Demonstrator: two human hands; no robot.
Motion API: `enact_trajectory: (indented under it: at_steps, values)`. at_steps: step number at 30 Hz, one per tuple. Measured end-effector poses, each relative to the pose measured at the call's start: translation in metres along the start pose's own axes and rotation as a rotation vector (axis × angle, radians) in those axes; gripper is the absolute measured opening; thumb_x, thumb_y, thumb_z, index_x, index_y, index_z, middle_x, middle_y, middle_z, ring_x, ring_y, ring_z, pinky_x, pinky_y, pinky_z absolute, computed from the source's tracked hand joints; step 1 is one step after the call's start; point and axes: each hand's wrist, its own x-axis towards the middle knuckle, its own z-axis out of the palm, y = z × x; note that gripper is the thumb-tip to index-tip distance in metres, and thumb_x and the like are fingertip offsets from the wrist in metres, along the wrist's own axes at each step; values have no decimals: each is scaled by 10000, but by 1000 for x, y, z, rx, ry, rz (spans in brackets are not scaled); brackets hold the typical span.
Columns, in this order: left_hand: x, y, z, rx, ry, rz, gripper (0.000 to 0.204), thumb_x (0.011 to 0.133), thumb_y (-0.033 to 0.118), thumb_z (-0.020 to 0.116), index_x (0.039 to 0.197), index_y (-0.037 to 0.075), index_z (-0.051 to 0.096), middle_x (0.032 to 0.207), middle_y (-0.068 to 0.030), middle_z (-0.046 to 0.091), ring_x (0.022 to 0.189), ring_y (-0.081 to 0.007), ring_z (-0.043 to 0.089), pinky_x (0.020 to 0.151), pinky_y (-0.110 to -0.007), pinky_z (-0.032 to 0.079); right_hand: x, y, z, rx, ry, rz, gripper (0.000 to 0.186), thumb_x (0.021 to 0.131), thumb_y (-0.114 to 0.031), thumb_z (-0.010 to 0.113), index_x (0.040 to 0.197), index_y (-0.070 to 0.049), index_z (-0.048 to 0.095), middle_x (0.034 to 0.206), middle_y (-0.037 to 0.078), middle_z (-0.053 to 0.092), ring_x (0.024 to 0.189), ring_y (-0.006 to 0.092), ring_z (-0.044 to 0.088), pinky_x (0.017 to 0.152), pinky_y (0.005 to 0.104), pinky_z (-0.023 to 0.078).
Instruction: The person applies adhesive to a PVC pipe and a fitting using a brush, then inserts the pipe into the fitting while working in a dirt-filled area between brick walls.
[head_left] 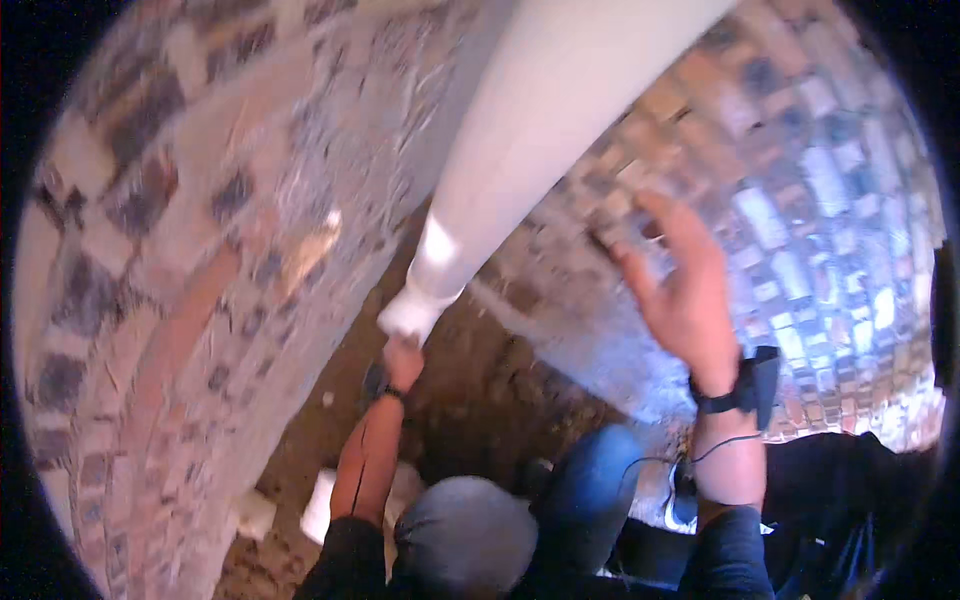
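Brickwork fills both flanks of the frame: a rough wall (165, 320) with patches of mortar on the left, and another brick surface (830, 190), brightly lit in places, on the right. Between them a thick white pipe (540, 120) runs from the top edge down to just left of centre, ending in a narrower white end piece (411, 312). Below that end lies brown, uneven dirt ground (490, 375). A blue-clad leg (595, 495) is bent at bottom centre, beside a rounded grey form that may be the other knee.

The right hand (690, 285), right of centre, is spread and holds nothing; its fingertips are over the brickwork, though whether they touch it I cannot tell. The left hand (403, 362) is at the pipe's lower end, its fingers partly hidden, so I cannot tell whether they are wrapped around it or merely pressed against it.

With only one hand at the pipe, its long upper part could swing or tip if nothing above supports it. A slip at the end piece could pinch fingers, and loose dirt could foul the opening.
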Motion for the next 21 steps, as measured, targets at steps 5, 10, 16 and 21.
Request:
enact_trajectory:
  at_steps: [5, 10, 16, 21]
  values:
    - [-4, -4, 9, -244, 112, -180, 385, 926, 304, 576, 907, -74, 644, 933, -318, 642, 905, -502, 605, 803, -564, 477, 40, -5, -54, -37, 291, -75, 575, 858, -180, 703, 1353, 21, 489, 1314, 285, 538, 1212, 447, 529, 1025, 459, 447]
    - [3, -39, 33, 6, 34, 161, 245, 866, 205, 570, 815, -17, 662, 880, -260, 659, 801, -452, 625, 736, -549, 505, 103, -12, -121, -192, 628, -231, 631, 859, -196, 709, 1380, 44, 444, 1339, 285, 498, 1250, 439, 487, 1065, 458, 410]
    - [5, -22, 21, -240, -56, -210, 296, 844, 250, 638, 911, -37, 608, 865, -267, 656, 872, -452, 641, 752, -567, 504, 185, -32, -219, -352, 900, -433, 657, 853, -218, 715, 1375, 58, 427, 1355, 290, 473, 1253, 450, 472, 1052, 462, 417]
    - [7, 13, -11, -255, -128, -273, 343, 875, 269, 633, 1031, -32, 581, 970, -267, 671, 962, -446, 645, 804, -517, 517, 247, -51, -308, -501, 1086, -460, 647, 895, -295, 684, 1379, 59, 439, 1383, 303, 463, 1321, 438, 421, 1114, 441, 363]
